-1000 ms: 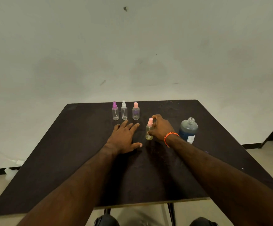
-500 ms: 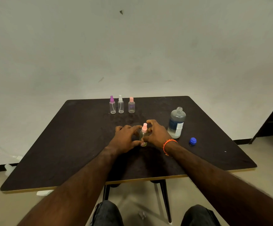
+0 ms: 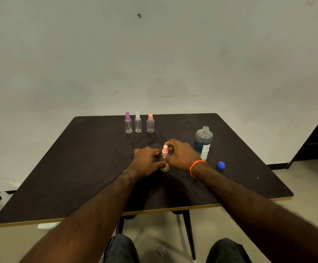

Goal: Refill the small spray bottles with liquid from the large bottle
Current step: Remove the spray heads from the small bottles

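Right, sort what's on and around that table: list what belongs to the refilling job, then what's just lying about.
Part of the job:
- large bottle, uncapped
- blue cap, beside it
- pink-topped spray bottle, held by left hand and right hand
- three small spray bottles in a row at the back

Just lying about:
- orange wristband, on the right wrist
- white scraps on the floor
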Tool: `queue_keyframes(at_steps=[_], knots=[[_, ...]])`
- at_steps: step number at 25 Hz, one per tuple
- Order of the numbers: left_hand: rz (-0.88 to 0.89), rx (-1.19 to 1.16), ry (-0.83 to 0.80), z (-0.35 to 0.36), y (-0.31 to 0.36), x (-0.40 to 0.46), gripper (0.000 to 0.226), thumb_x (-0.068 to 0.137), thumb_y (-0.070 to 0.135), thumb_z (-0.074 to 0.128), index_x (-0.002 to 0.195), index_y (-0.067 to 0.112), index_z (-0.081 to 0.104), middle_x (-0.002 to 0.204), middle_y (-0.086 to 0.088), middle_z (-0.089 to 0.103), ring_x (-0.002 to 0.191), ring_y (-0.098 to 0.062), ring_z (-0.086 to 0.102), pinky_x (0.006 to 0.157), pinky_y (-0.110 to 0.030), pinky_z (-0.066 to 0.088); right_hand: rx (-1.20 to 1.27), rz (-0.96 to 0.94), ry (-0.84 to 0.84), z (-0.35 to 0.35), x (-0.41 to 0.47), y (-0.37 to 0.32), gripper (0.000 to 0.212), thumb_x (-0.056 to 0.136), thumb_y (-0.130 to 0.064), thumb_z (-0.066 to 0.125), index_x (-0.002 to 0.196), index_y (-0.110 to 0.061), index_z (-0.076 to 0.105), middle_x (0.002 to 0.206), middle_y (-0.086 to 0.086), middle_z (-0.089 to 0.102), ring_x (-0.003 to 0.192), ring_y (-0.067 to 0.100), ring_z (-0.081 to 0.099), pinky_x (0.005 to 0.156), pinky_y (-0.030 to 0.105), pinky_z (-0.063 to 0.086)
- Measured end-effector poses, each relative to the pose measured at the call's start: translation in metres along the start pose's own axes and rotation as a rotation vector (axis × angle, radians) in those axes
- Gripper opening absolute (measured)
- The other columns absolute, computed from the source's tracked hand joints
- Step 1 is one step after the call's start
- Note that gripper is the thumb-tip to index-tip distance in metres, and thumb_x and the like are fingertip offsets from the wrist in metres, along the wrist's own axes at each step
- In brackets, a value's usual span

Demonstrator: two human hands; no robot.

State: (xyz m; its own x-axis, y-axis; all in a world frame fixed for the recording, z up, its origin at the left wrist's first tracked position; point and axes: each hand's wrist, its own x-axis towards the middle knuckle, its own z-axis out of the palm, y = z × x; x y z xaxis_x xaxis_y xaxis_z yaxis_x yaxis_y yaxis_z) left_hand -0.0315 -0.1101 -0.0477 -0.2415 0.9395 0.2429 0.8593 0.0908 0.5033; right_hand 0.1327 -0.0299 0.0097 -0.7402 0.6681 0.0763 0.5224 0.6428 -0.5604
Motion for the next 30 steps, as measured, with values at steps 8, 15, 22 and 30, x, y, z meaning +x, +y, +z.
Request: queue_keyframes(at_steps=[8, 15, 22, 30], knots=[[-0.061, 0.009, -0.028, 0.002, 0.003, 0.007, 0.033, 0.088, 0.054, 0.073, 0.114, 0.034, 0.074, 0.102, 0.013, 0.075, 0.100, -0.007, 0.064, 0.095, -0.041, 0.029, -0.132, -0.012, 0.086, -0.002, 0.010, -0.016, 0.024, 0.091, -0.021, 0.069, 0.114, -0.015, 0.068, 0.113, 0.007, 0.070, 0.101, 0.024, 0.064, 0.090, 0.035, 0.054], [-0.083, -0.013, -0.048, 0.001, 0.001, 0.009, 0.032, 0.087, 0.054, 0.075, 0.110, 0.032, 0.075, 0.097, 0.011, 0.075, 0.098, -0.008, 0.063, 0.094, -0.040, 0.027, -0.091, -0.038, 0.027, -0.010, 0.013, -0.012, 0.046, 0.088, -0.026, 0.071, 0.130, -0.016, 0.054, 0.118, 0.005, 0.067, 0.106, 0.024, 0.064, 0.095, 0.039, 0.054], [-0.075, 0.016, -0.022, 0.003, -0.001, 0.009, 0.036, 0.085, 0.057, 0.075, 0.112, 0.033, 0.075, 0.088, 0.015, 0.071, 0.092, -0.004, 0.061, 0.095, -0.041, 0.030, -0.182, -0.067, -0.009, -0.009, 0.016, -0.012, 0.013, 0.089, -0.017, 0.067, 0.102, -0.017, 0.068, 0.107, 0.004, 0.069, 0.097, 0.022, 0.063, 0.083, 0.032, 0.051], [-0.102, 0.049, -0.016, 0.004, 0.002, 0.007, 0.028, 0.086, 0.055, 0.075, 0.099, 0.030, 0.075, 0.083, 0.014, 0.069, 0.089, -0.004, 0.060, 0.093, -0.041, 0.028, -0.212, 0.010, 0.074, -0.005, 0.015, -0.009, 0.030, 0.092, -0.040, 0.065, 0.110, -0.015, 0.065, 0.106, 0.005, 0.069, 0.095, 0.022, 0.063, 0.086, 0.038, 0.054]])
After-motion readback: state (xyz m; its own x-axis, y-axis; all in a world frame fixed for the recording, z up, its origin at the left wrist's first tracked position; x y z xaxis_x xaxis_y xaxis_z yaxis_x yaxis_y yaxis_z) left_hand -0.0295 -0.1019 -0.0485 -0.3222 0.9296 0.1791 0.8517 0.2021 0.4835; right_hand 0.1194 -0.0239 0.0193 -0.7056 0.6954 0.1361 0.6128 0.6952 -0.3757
